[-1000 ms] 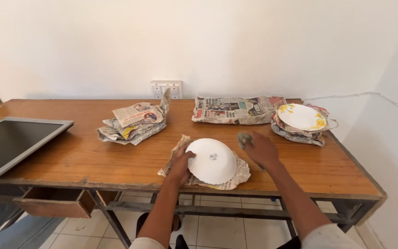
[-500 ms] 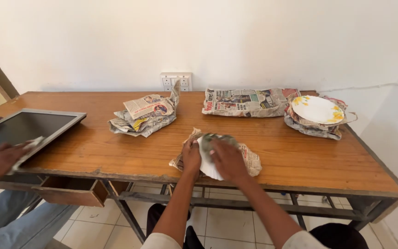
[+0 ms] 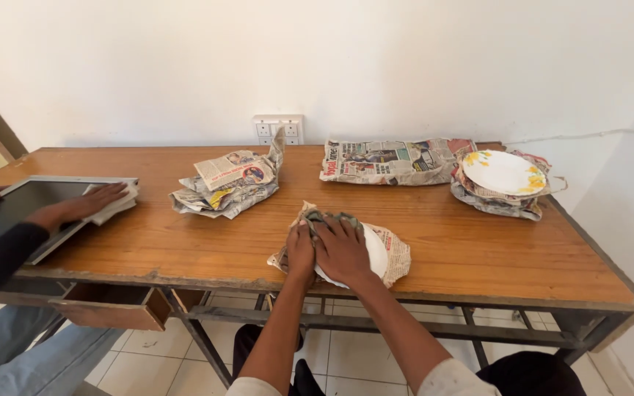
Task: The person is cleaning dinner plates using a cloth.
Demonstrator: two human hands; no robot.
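White plate (image 3: 373, 251) on newspaper (image 3: 398, 253) near the table's (image 3: 478, 257) front edge. My right hand (image 3: 341, 249) lies flat on it, fingers together, pressing a grey cloth (image 3: 329, 218). My left hand (image 3: 301, 251) rests just beside, touching the cloth's edge. Behind: crumpled paper (image 3: 230, 185), a folded sheet (image 3: 390, 160), a flowered plate (image 3: 504, 171). Far left: a co-worker's hand (image 3: 91, 202) wipes a screen (image 3: 16, 209).

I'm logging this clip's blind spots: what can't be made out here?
- White plate, head view: mostly covered by the right hand and a grey cloth.
- Left hand: its fingertips are hidden in that cloth.
- Flat screen: cut off by the left edge.
- Co-worker's hand: covers part of a pale cloth.
- Wrapped newspaper bundle: contents hidden.
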